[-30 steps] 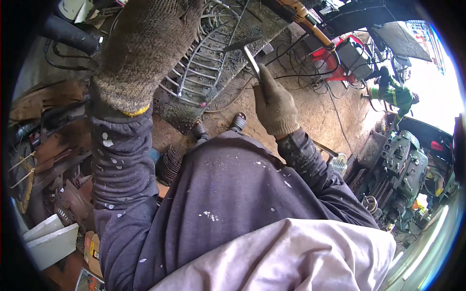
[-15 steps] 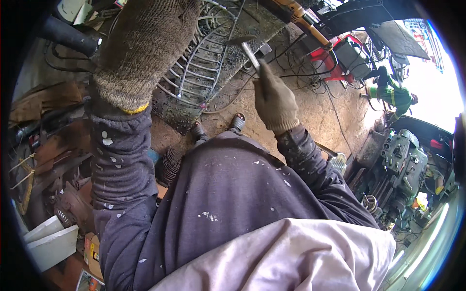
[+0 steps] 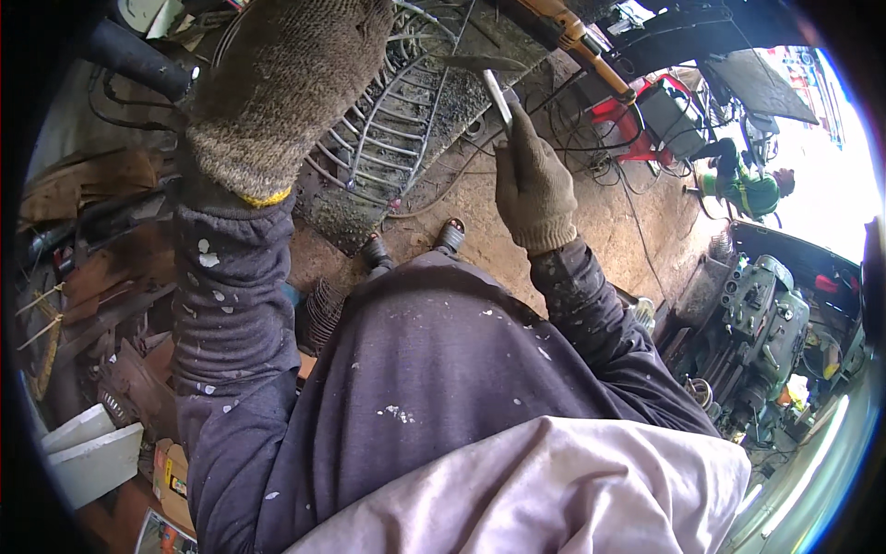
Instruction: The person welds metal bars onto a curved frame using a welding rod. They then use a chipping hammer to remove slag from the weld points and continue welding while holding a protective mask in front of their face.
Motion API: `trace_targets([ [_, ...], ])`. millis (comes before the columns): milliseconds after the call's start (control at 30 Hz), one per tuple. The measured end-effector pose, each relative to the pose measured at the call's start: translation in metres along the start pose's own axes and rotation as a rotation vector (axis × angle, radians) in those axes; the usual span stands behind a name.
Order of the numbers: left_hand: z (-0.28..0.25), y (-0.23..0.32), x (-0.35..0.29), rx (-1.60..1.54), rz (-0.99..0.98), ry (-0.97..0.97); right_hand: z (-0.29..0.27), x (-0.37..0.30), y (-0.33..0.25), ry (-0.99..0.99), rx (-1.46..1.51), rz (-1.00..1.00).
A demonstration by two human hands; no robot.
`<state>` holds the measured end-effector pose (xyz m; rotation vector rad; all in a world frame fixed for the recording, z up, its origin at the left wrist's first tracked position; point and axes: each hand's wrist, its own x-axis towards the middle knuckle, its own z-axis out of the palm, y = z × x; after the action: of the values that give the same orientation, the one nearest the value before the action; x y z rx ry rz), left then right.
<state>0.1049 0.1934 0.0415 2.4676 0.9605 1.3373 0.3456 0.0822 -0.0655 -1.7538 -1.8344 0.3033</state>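
My right hand (image 3: 537, 189), in a brown knit glove, is closed around the handle of a chipping hammer (image 3: 499, 98). The hammer's long narrow head (image 3: 484, 64) is up over the far part of the work table (image 3: 334, 220). To its left on that table lies a leaf-shaped metal frame (image 3: 360, 140) of curved rods. My left hand (image 3: 293, 92), also gloved, is raised large at the upper left and covers part of the frame. Its fingers are hidden past the upper edge, so whether it holds anything does not show.
An orange-brown tool arm with a cable (image 3: 591, 57) hangs at the top. Cables run across the floor beside a red and grey machine (image 3: 666, 120). A person in green (image 3: 749, 189) crouches far right, beyond a green-grey machine (image 3: 764, 309). Wood scraps and white boards (image 3: 95, 457) lie left.
My right hand and the hammer have moved a little away from me, the hammer head turning more level. My left hand has shifted slightly right. The person in green has changed posture.
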Motion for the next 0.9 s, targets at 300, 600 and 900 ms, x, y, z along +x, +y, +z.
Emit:
trace_targets([
  [300, -0.003, -0.002, -0.002, 0.012, -0.012, 0.0, -0.004, 0.006, -0.003, 0.131, 0.046, -0.036],
  [600, 0.003, -0.005, 0.003, 0.002, -0.002, -0.003, 0.013, 0.012, 0.012, 0.018, -0.137, 0.008],
  [900, -0.003, 0.0, 0.0, 0.015, -0.031, -0.03, 0.007, -0.015, 0.019, -0.014, 0.409, 0.251],
])
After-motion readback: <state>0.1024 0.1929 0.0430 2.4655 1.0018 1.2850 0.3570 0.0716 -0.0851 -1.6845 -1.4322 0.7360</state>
